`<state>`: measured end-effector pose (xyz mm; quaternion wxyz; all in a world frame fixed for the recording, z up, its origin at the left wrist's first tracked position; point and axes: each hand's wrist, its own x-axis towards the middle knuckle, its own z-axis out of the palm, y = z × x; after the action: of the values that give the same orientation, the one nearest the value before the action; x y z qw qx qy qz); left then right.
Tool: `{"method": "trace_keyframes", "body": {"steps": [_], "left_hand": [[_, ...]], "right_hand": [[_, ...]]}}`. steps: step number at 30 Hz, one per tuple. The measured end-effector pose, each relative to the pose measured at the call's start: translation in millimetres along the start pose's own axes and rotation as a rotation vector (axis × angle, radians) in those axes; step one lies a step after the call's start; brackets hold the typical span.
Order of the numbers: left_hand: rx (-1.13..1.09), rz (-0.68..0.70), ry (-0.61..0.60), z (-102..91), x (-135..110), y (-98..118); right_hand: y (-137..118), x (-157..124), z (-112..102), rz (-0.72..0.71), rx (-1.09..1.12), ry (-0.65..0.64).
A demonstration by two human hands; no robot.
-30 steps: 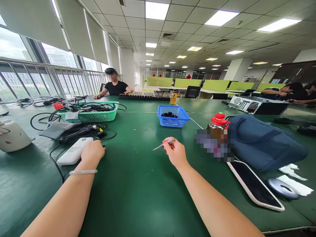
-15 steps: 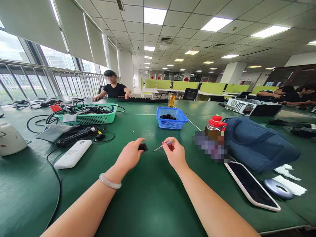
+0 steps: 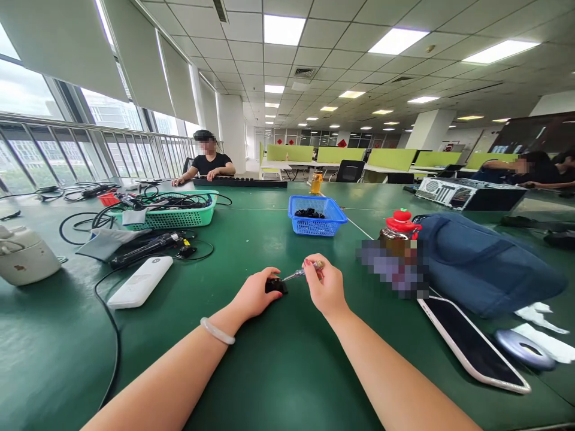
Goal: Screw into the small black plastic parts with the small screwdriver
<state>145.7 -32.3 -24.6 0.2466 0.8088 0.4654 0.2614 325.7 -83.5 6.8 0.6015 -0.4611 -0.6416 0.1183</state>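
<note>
Low over the green table (image 3: 287, 359), my left hand (image 3: 255, 294) is closed round a small black block-like part (image 3: 275, 287), whose exact kind I cannot make out. My right hand (image 3: 324, 286) pinches a screwdriver (image 3: 294, 275) with a clear handle and a thin metal shaft. The shaft points left and down, its tip at the upper side of the black part. Whether the tip sits in a screw is too small to tell. Beyond both hands stands a blue plastic basket (image 3: 317, 226) holding several small black pieces (image 3: 309, 213).
Left: a green basket (image 3: 179, 220) of cables, a white power bank (image 3: 141, 282) and a white container (image 3: 27, 254). Right: a red-lidded jar (image 3: 399, 230), a blue bag (image 3: 487, 260) and a phone (image 3: 471, 341). Across the table sits a person (image 3: 211, 161) by a long black strip (image 3: 251, 182).
My left hand has come down and right with the black part, turning it. The screwdriver tip, apart from the part before, now meets it. The view has shifted slightly.
</note>
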Motion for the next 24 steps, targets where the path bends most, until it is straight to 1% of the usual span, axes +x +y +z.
{"method": "trace_keyframes", "body": {"steps": [3,7,11,17,20,24], "left_hand": [[0.026,-0.008,0.007,1.1,0,3],[0.021,-0.003,0.006,2.9,1,4],[0.0,0.017,-0.005,3.3,2,3],[0.016,0.038,0.006,3.0,0,2],[0.031,0.059,0.013,3.7,0,1],[0.027,0.081,0.006,3.5,0,1]], "right_hand": [[-2,-2,1,-0.075,-0.074,-0.03],[-3,-4,3,-0.161,-0.163,-0.112],[-7,-5,6,-0.296,-0.23,-0.174],[-9,-9,10,-0.477,-0.305,-0.212],[-7,-10,13,-0.512,-0.341,-0.238],[-10,-11,16,-0.529,-0.378,-0.305]]}}
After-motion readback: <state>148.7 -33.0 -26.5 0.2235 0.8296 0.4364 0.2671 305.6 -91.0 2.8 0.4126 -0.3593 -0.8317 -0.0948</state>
